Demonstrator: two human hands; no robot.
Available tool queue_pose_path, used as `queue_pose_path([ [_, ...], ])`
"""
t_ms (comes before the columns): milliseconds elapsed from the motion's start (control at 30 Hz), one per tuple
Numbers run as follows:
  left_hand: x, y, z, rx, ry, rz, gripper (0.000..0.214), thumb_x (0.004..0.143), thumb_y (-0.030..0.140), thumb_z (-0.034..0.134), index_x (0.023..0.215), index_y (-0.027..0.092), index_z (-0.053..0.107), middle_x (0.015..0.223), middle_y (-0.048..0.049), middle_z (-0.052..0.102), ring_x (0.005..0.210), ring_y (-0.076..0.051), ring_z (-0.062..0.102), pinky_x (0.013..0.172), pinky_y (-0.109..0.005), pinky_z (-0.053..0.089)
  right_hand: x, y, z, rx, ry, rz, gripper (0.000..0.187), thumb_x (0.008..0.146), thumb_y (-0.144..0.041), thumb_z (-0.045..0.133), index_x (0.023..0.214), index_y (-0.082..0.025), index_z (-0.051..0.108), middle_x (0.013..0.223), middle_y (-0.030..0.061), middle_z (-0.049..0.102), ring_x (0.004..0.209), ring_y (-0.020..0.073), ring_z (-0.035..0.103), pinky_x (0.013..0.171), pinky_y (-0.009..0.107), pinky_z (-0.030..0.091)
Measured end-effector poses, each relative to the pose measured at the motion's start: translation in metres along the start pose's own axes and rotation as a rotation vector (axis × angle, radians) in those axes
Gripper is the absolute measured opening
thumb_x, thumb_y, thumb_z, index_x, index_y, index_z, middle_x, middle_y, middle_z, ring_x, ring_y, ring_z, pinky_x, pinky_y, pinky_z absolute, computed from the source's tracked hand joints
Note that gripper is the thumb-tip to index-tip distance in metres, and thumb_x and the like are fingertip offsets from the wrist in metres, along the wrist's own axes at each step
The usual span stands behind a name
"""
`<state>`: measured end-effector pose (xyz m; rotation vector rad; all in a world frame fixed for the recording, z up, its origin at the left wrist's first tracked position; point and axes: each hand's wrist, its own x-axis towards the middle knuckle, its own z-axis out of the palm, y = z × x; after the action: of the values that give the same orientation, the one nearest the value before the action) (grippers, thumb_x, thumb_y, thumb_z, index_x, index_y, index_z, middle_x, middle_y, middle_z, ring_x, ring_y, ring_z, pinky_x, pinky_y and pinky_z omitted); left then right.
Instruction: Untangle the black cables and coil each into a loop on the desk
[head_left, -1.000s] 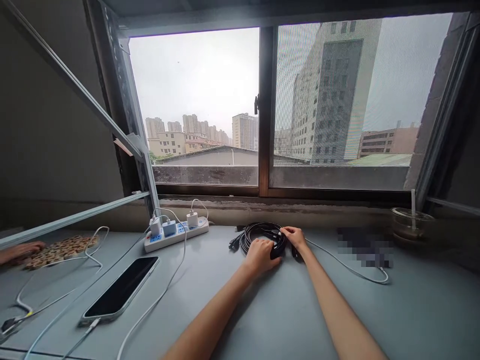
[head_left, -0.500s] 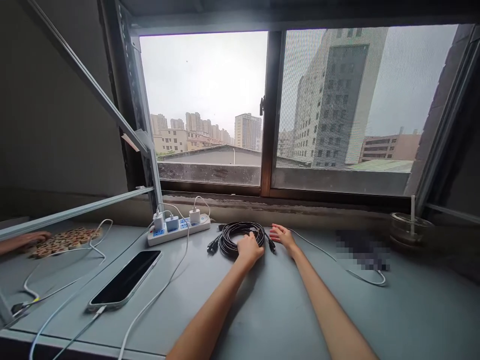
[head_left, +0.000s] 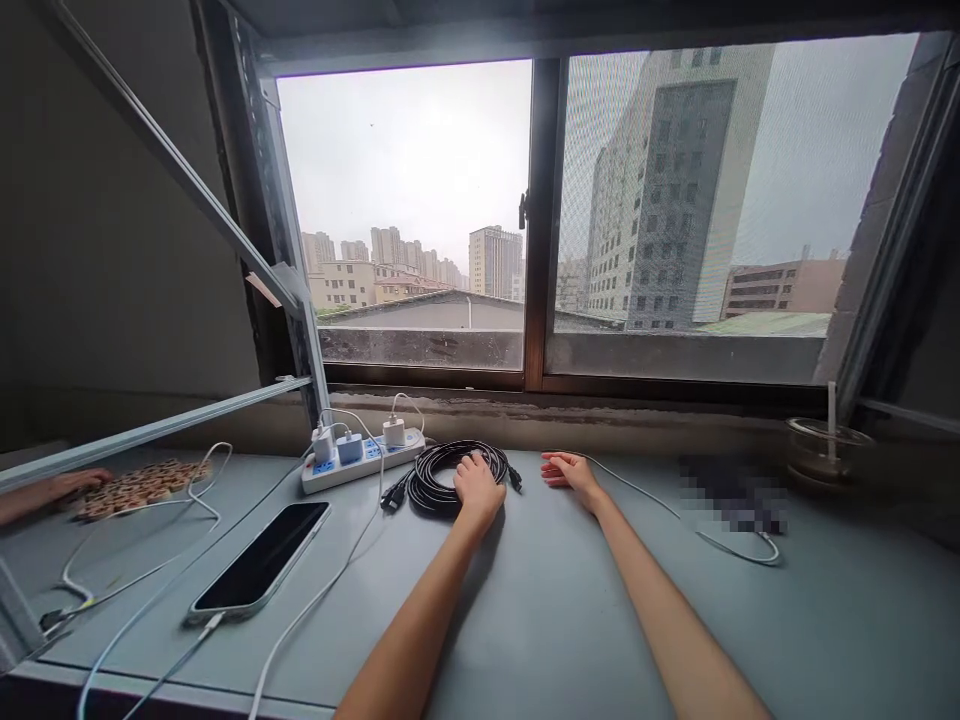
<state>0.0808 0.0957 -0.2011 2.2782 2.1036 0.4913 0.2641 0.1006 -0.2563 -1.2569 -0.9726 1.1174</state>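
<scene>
Blk cable coil [head_left: 435, 499] is gripped by L hand [head_left: 480, 487], fingers curled over R edge, nr pwr strip [head_left: 371, 463]; R hand [head_left: 576, 478] is held apart, fingers loosely bent, tabletop [head_left: 555, 570] room left b/w.

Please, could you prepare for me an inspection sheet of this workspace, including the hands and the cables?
Surface: grey tabletop, with light reflections.
Job's things: black cable, coiled, connector ends sticking out at both sides.
Clutter: power strip with chargers plugged in, phone screen up, plastic cup with straw; one pixelated item, unidentifiable.
Hands: left hand on the coil's right part, grip unclear; right hand open, apart from the coil.
Cables: charging cable at the phone's near end; white cable running from behind the right hand toward the pixelated item.
Surroundings: window, buildings outside; at left, another person's hand at a spotted item.
</scene>
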Motion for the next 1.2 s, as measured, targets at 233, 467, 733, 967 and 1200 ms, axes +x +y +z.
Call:
queue_pose_path([
  [233,0.006,-0.009,-0.013,-0.061,0.007,0.124,0.035,0.076,0.041,0.056,0.099,0.016,0.059,0.114,-0.0142,0.056,0.111,-0.028,0.052,0.091,-0.037,0.038,-0.002,-0.002,0.001,-0.010,0.009,0.013,0.030,0.090,-0.034,0.053,0.113,-0.015,0.056,0.109,0.0073,0.060,0.091,0.0162,0.060,0.078,0.036,0.052],
  [467,0.005,-0.004,-0.019,-0.086,0.017,0.166,0.026,0.084,0.031,0.048,0.104,0.018,0.057,0.112,-0.0103,0.060,0.102,-0.023,0.059,0.080,-0.032,0.042,-0.002,-0.003,0.002,-0.003,0.016,0.023,0.031,0.090,-0.034,0.053,0.113,-0.015,0.056,0.111,0.0076,0.059,0.093,0.0169,0.060,0.079,0.037,0.052],
  [733,-0.002,0.000,-0.007,-0.071,0.055,0.166,0.041,0.079,0.020,0.056,0.118,0.012,0.049,0.119,-0.0158,0.056,0.110,-0.025,0.054,0.086,-0.031,0.039,-0.001,-0.002,0.002,-0.006,0.010,0.005,0.033,0.089,-0.034,0.053,0.116,-0.016,0.055,0.114,0.0082,0.058,0.096,0.0180,0.059,0.081,0.039,0.052],
  [967,0.004,-0.007,0.000,-0.119,0.038,0.205,0.023,0.083,0.018,0.049,0.103,0.015,0.058,0.111,-0.0112,0.060,0.105,-0.023,0.057,0.085,-0.031,0.041,-0.003,-0.003,0.001,-0.032,0.010,0.005,0.031,0.090,-0.034,0.053,0.114,-0.015,0.056,0.111,0.0076,0.059,0.093,0.0168,0.060,0.079,0.037,0.052],
  [1200,0.010,-0.010,-0.019,-0.261,0.183,0.129,0.020,0.085,0.017,0.046,0.101,0.016,0.059,0.110,-0.0120,0.059,0.099,-0.022,0.059,0.081,-0.031,0.042,-0.002,-0.002,0.001,-0.056,0.005,0.022,0.031,0.089,-0.034,0.053,0.115,-0.016,0.056,0.112,0.0079,0.059,0.094,0.0172,0.060,0.080,0.037,0.052],
])
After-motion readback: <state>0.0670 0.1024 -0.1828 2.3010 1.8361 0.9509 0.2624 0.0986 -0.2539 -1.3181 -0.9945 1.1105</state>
